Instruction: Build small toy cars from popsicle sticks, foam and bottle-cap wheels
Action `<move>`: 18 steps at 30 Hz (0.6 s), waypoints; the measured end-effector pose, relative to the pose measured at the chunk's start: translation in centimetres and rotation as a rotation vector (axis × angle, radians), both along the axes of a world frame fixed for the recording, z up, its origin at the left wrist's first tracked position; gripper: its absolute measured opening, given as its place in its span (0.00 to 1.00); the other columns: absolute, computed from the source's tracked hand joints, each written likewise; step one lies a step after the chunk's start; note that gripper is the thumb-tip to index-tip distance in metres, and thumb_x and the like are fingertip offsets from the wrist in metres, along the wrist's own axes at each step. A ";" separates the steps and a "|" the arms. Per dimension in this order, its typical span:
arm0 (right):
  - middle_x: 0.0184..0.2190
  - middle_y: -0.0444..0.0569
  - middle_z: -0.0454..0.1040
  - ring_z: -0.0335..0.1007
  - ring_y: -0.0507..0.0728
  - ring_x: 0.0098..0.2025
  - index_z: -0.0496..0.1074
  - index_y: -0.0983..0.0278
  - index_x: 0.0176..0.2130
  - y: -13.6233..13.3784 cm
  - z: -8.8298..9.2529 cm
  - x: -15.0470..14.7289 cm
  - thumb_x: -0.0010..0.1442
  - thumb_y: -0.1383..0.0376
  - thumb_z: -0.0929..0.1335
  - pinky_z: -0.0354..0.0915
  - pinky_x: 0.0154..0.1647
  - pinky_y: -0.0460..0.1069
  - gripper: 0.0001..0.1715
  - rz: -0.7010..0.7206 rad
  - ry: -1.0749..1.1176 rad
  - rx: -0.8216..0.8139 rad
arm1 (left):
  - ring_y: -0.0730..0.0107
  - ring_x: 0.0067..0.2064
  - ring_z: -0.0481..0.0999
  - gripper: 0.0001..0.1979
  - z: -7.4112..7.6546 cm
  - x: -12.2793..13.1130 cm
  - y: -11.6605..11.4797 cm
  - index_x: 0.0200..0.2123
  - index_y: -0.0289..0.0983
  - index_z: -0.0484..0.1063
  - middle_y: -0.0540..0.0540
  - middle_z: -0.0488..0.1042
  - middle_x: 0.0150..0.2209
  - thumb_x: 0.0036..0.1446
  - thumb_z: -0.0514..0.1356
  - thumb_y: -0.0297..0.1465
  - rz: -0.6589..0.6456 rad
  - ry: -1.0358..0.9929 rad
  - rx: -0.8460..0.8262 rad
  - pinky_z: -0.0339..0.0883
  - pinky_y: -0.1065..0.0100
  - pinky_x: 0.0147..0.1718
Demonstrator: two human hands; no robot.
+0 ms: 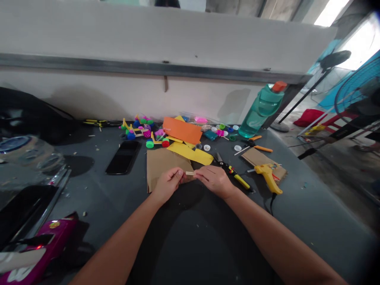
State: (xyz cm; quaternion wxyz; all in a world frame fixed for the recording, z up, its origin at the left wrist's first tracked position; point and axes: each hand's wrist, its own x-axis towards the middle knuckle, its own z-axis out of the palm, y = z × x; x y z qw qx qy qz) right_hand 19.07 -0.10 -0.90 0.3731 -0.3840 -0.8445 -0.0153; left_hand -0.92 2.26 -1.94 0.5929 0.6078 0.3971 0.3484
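Observation:
Between my fingertips is a short pale strip (189, 173), possibly two thin wooden pieces side by side; it is too small to be sure. My left hand (166, 184) pinches its left end between thumb and fingers. Its right end is in the closed fingers of my right hand (215, 180). Both hands are just above the near part of a brown cardboard sheet (160, 166). Beyond them lie a yellow paper strip (190, 153) and an orange sheet (181, 130). Black-and-yellow cutters (234, 174) rest right of my right hand.
A yellow glue gun (268, 178) lies on cardboard at right, near orange-handled pliers (259, 144) and a teal bottle (261, 111). A phone (123, 157) and small colourful wheeled toys (138, 130) are at left. A clear jar (32, 154) and magenta power strip (50, 241) sit farther left.

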 end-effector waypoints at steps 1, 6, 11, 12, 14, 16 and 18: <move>0.31 0.49 0.76 0.71 0.53 0.35 0.71 0.64 0.36 0.0 0.0 0.0 0.61 0.67 0.64 0.66 0.38 0.48 0.07 0.000 -0.005 -0.001 | 0.82 0.18 0.55 0.17 0.1 0.0 0.0 0.28 0.35 0.66 0.54 0.60 0.23 0.57 0.52 0.44 0.000 -0.008 -0.011 0.46 0.76 0.16; 0.30 0.49 0.76 0.71 0.53 0.34 0.72 0.65 0.36 0.0 0.1 -0.2 0.61 0.67 0.64 0.66 0.37 0.48 0.07 0.000 -0.029 0.019 | 0.83 0.18 0.56 0.17 0.3 0.2 -0.1 0.27 0.35 0.64 0.53 0.61 0.23 0.56 0.53 0.44 -0.018 -0.035 -0.048 0.46 0.77 0.15; 0.29 0.50 0.76 0.71 0.53 0.33 0.72 0.65 0.35 -0.1 0.3 -0.3 0.61 0.66 0.64 0.67 0.36 0.47 0.08 -0.003 -0.032 0.047 | 0.82 0.18 0.54 0.16 0.2 0.2 -0.4 0.26 0.36 0.63 0.55 0.59 0.21 0.57 0.52 0.43 -0.013 0.030 0.033 0.46 0.76 0.16; 0.29 0.50 0.76 0.71 0.53 0.33 0.72 0.66 0.35 -0.1 0.3 -0.3 0.61 0.66 0.64 0.67 0.35 0.47 0.08 -0.005 -0.035 0.051 | 0.82 0.18 0.54 0.16 0.2 0.2 -0.4 0.27 0.36 0.63 0.55 0.58 0.21 0.58 0.52 0.42 -0.005 0.055 0.061 0.46 0.76 0.16; 0.29 0.50 0.76 0.71 0.53 0.33 0.72 0.66 0.35 -0.1 0.4 -0.3 0.61 0.67 0.64 0.67 0.35 0.47 0.08 -0.009 -0.042 0.057 | 0.81 0.19 0.55 0.15 0.2 0.2 -0.5 0.27 0.36 0.64 0.55 0.58 0.20 0.58 0.51 0.42 0.013 0.098 0.109 0.47 0.75 0.17; 0.29 0.50 0.76 0.71 0.53 0.33 0.72 0.66 0.35 -0.2 0.4 -0.3 0.61 0.67 0.63 0.67 0.35 0.47 0.08 -0.014 -0.047 0.060 | 0.80 0.19 0.55 0.15 0.3 0.2 -0.6 0.27 0.36 0.64 0.55 0.58 0.19 0.58 0.51 0.41 0.024 0.128 0.138 0.48 0.75 0.18; 0.29 0.50 0.76 0.71 0.53 0.33 0.72 0.66 0.35 -0.2 0.5 -0.4 0.61 0.67 0.63 0.67 0.36 0.47 0.08 -0.016 -0.050 0.060 | 0.79 0.19 0.56 0.15 0.4 0.2 -0.7 0.28 0.36 0.64 0.56 0.57 0.18 0.59 0.50 0.41 0.025 0.151 0.154 0.49 0.75 0.18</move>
